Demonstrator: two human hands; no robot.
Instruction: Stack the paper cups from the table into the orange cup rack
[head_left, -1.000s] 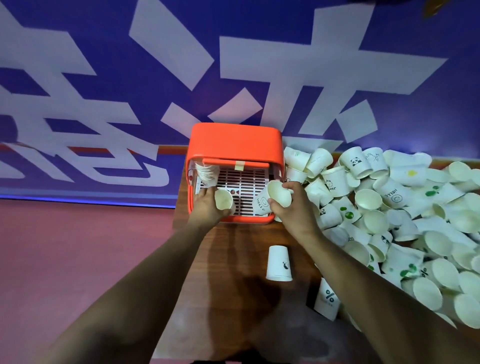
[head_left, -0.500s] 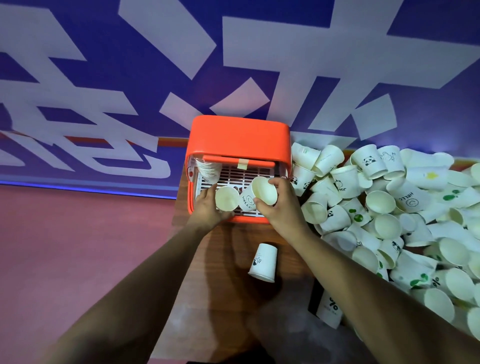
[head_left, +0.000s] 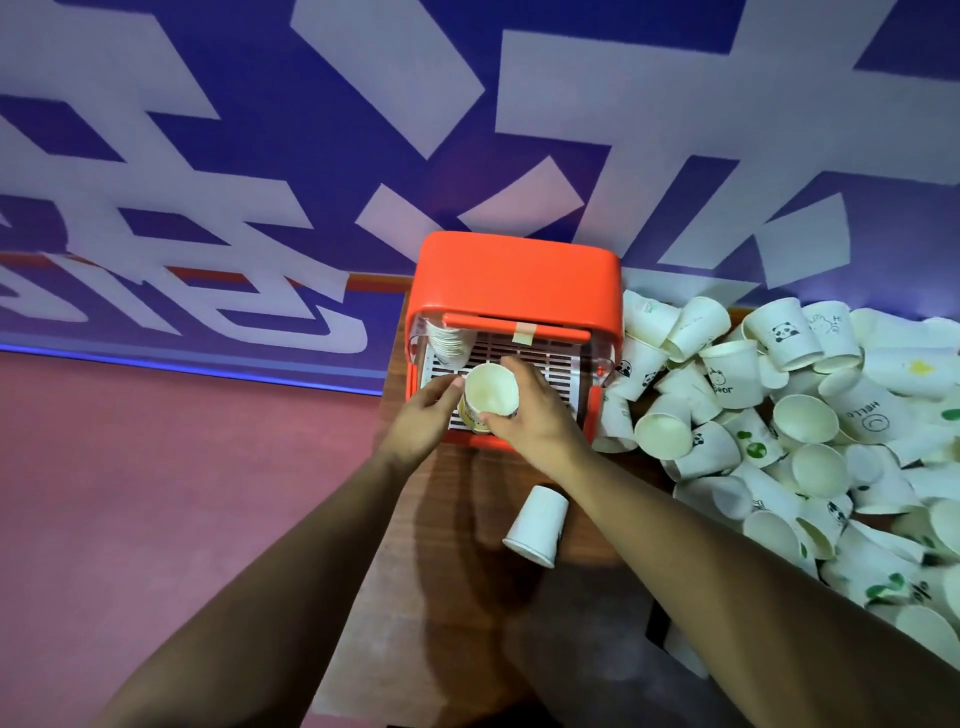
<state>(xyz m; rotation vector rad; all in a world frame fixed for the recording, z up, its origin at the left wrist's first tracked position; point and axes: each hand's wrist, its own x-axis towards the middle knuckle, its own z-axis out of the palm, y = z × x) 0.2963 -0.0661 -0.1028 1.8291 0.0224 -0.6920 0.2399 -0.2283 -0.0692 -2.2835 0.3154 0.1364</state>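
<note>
The orange cup rack stands at the table's far edge, its open front facing me over a white slotted floor. A short stack of paper cups sits in its back left corner. In front of the rack's opening my right hand grips a white paper cup, mouth toward me. That cup sits nested in a second cup, which my left hand holds from the left. Most of the lower cup is hidden.
A large pile of loose paper cups covers the right side of the wooden table. One cup lies on its side just under my right wrist. A blue and white wall banner rises behind the rack.
My hands have come together: the right hand's cup moved left and now sits inside the cup in my left hand. The view has shifted slightly.
</note>
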